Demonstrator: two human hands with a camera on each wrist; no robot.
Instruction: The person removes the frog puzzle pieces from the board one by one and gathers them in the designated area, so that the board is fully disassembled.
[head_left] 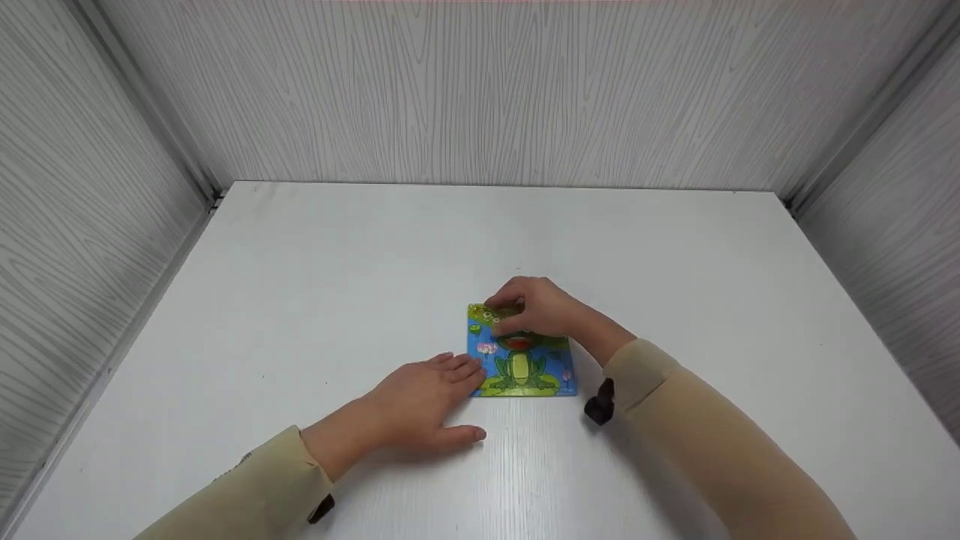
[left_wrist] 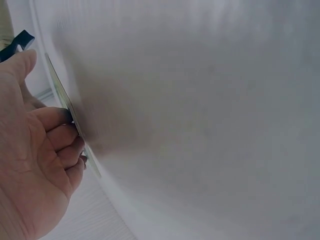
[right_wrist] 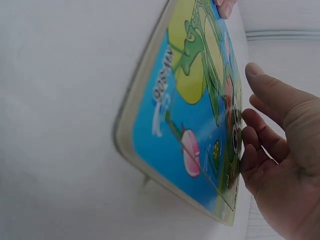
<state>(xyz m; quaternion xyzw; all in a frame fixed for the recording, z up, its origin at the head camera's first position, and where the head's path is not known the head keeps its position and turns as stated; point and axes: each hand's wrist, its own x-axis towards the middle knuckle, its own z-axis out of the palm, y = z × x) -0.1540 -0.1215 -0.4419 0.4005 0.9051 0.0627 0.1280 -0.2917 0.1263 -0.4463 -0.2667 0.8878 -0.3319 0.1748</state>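
Note:
A thin square puzzle board (head_left: 521, 367) printed with a green frog, blue water and pink lotus flowers lies flat on the white table. Thin seam lines cross its face in the right wrist view. My left hand (head_left: 424, 397) lies at its left edge, fingertips touching its lower left corner and thumb spread away. Over the upper part of the board arches my right hand (head_left: 544, 307), its bent fingers touching the printed face and hiding the frog's head. Seen from the right wrist, the right thumb (right_wrist: 275, 90) stands apart from the other fingers.
The white table (head_left: 337, 262) spreads around the board. Grey wood-grain panels stand at the back (head_left: 480, 90), at the left (head_left: 75, 210) and at the right (head_left: 892, 202). Dark straps hang below both beige sleeve cuffs.

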